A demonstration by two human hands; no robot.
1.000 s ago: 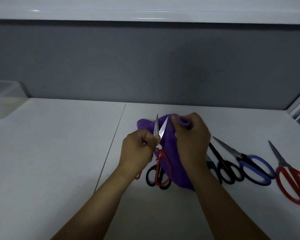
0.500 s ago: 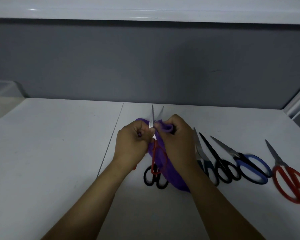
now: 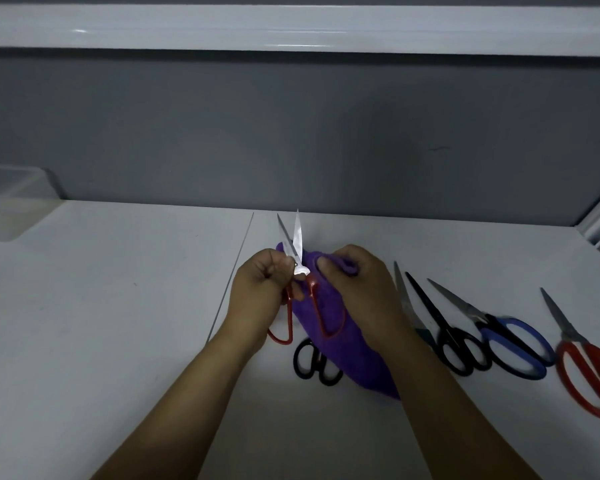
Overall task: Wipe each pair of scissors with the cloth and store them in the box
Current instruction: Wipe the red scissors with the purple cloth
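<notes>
My left hand grips a pair of red-handled scissors near the pivot, blades pointing up and slightly apart. Their red loops hang down below my fist. My right hand holds a bunched purple cloth just right of the pivot, the cloth draping down behind the red handles. A translucent box stands at the far left edge of the white table.
Black-handled scissors lie under the cloth's lower edge. To the right lie a grey-bladed pair, a black pair, a blue-handled pair and a red-handled pair. A grey wall stands behind the table.
The cloth in my right hand has slid down from the blades to the pivot, leaving both blades bare. My left hand has kept hold of the scissors and turned them a little.
</notes>
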